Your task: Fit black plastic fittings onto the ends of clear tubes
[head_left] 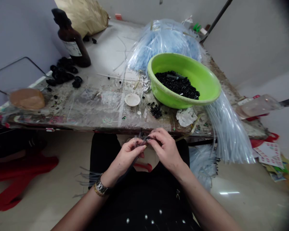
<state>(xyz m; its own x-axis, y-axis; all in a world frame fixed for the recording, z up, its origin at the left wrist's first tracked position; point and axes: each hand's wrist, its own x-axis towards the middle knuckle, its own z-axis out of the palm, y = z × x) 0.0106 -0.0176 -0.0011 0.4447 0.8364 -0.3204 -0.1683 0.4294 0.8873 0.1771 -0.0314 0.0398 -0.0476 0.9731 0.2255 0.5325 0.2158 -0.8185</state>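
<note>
My left hand (130,152) is closed around a bundle of thin clear plastic tubes (88,178), whose loose ends trail out beyond my watch-wearing wrist. Dark tips of the bundle stick up past the fingers. Thumb and fingertips of my right hand (165,146) pinch a small black piece (148,138) against the tube ends; its exact shape is too small to make out. Both hands meet over my lap, just below the table's front edge. Beyond them, a green basin (207,86) holds many small black pieces (177,85), and a little pile of the same pieces (156,110) lies beside it.
Behind the basin lies a big bundle of clear tubes (167,40); another bundle (231,128) hangs over the table's right edge. A white dish (132,100), crumpled white paper (186,117), a brown bottle (74,48) and black lumps (62,75) also occupy the table (91,106).
</note>
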